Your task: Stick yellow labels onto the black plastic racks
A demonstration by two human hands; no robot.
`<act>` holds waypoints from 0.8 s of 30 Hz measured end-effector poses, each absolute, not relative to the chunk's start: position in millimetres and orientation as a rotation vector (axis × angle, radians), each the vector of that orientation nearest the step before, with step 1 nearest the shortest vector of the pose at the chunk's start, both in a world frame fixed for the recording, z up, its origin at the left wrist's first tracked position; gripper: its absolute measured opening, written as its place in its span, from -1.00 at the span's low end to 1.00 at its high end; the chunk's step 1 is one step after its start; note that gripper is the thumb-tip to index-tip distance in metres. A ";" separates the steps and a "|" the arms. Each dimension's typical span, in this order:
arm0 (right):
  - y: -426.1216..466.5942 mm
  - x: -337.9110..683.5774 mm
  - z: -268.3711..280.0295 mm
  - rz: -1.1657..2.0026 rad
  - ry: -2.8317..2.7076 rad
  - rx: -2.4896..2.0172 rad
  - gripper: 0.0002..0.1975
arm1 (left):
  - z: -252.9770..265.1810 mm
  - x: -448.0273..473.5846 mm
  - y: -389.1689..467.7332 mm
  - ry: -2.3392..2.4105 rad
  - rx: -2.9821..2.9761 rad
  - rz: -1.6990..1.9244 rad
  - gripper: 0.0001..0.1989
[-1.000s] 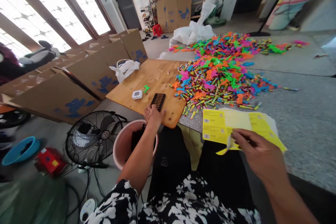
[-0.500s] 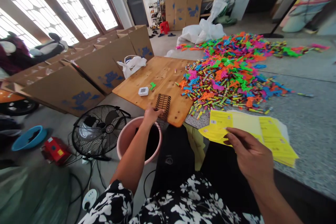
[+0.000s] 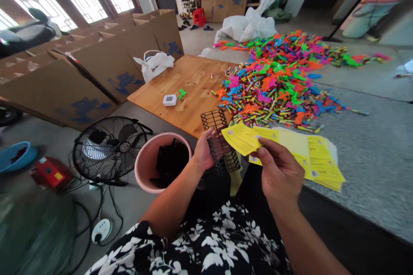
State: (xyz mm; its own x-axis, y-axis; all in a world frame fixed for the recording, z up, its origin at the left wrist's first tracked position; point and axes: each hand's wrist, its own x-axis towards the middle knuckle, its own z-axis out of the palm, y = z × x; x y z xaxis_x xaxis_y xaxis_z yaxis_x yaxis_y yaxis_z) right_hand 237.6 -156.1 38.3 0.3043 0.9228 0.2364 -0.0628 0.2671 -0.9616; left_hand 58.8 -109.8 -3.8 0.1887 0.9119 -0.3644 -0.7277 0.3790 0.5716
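Observation:
My left hand [image 3: 204, 154] grips a small black wire basket [image 3: 215, 119], tilted above my lap. Between the thumb and fingers of my right hand [image 3: 280, 167] is a yellow printed card [image 3: 240, 138]. The card's left end is close to the basket's side; whether they touch I cannot tell. A stack of yellow printed sheets [image 3: 325, 161] lies on the grey surface just beyond my right hand. Left of my left forearm stands a pink bucket [image 3: 144, 164] with dark pieces in it, their kind unclear.
A wooden board [image 3: 190, 78] bears a white device [image 3: 169, 100], a green toy gun [image 3: 182, 94] and a white plastic bag [image 3: 155, 65]. Colourful toy guns and small tubes form a pile [image 3: 274, 81] at its right. A black fan [image 3: 109, 150] and cardboard boxes [image 3: 80, 94] stand left.
My left hand has lifted the wire basket off the board's edge and brought it right, toward me. My right hand has moved left with the yellow card, now separate from the stack.

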 end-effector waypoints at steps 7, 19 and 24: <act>-151.6 218.3 30.7 0.787 -1.044 -1.126 -0.70 | -6.3 91.3 -109.6 0.578 0.291 1.074 -0.01; -152.3 213.5 17.3 0.738 -1.109 -1.194 -0.71 | -24.8 95.6 -106.7 0.668 0.275 1.048 0.06; -154.4 216.1 10.6 0.789 -1.142 -1.239 -0.71 | -14.8 97.3 -108.3 0.653 0.283 1.114 -0.01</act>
